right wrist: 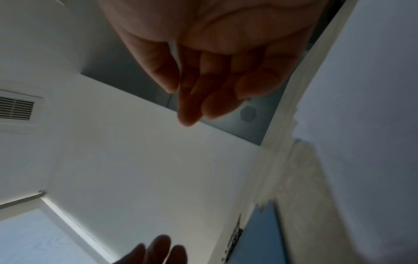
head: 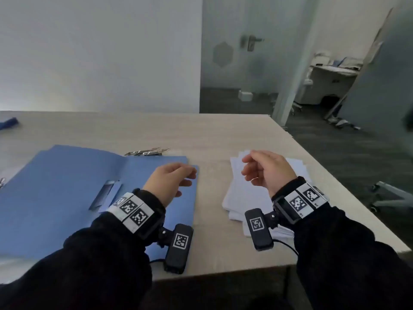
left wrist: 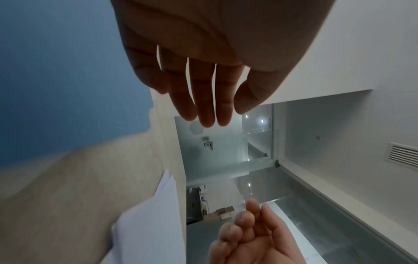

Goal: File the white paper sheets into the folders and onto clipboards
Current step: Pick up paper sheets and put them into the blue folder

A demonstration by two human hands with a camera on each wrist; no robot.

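Observation:
An open blue folder (head: 67,186) lies flat on the left of the wooden table, a metal clip (head: 104,193) in its middle. My left hand (head: 174,180) hovers over the folder's right edge with fingers relaxed and nothing in it; its straight fingers (left wrist: 203,100) show in the left wrist view. A loose stack of white paper sheets (head: 248,198) lies to the right. Above that stack floats my right hand (head: 261,168), fingers loosely curled and empty, as the right wrist view (right wrist: 203,89) confirms. The white sheets (left wrist: 149,223) also show in the left wrist view.
Several metal clips (head: 146,152) lie behind the folder. A dark blue object (head: 7,124) sits at the far left. The table (head: 212,135) ends near the right of the paper stack, with a chair base (head: 393,195) beyond it.

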